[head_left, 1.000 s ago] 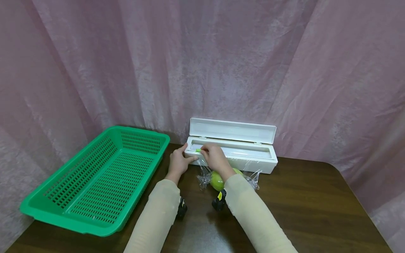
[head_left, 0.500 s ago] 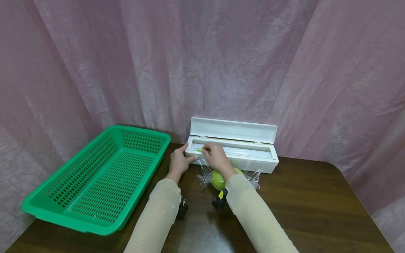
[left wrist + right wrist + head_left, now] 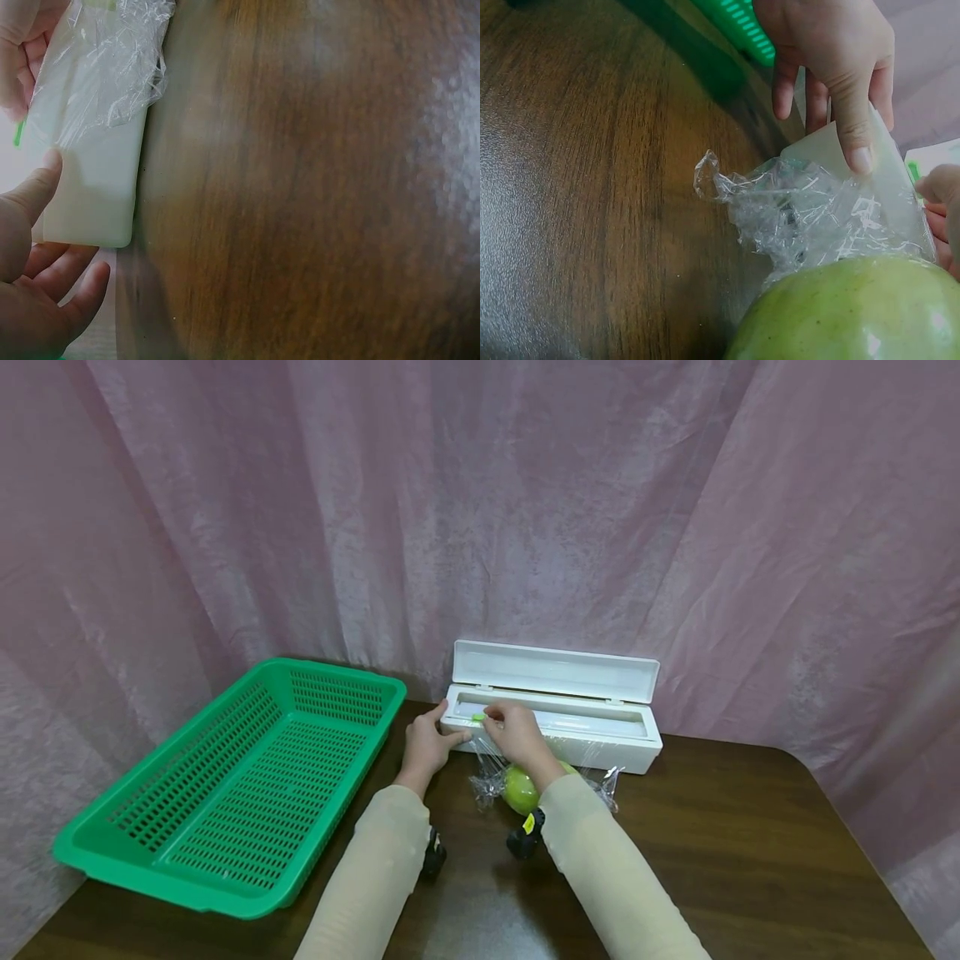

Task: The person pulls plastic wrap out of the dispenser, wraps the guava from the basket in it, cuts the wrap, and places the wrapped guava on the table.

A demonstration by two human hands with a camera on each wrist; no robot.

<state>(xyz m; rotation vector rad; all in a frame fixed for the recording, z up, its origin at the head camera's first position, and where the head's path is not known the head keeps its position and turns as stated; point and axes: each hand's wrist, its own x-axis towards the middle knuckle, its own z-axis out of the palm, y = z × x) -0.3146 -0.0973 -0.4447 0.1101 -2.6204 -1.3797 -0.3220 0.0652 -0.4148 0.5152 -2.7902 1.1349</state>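
A white cling film dispenser [image 3: 600, 753] stands on the table with its long lid [image 3: 555, 670] raised. My left hand [image 3: 424, 747] grips its left end, the thumb on the front face and fingers round the end in the left wrist view. At the dispenser's front edge my right hand [image 3: 516, 733] pinches a small bright green slide cutter [image 3: 477, 717]. Clear cling film [image 3: 810, 217] hangs crumpled from the front, stretching down over a smooth green fruit [image 3: 855, 315]. My right wrist partly hides the fruit in the head view.
A large green plastic basket [image 3: 300, 868] with slotted sides stands on the left of the dark wooden table [image 3: 720, 843]. A pink curtain [image 3: 555, 510] hangs behind the table, close to the dispenser's raised lid.
The view has shifted slightly. My right hand and the green cutter keep nearly the same place along the dispenser's edge, and my left hand stays on its end.
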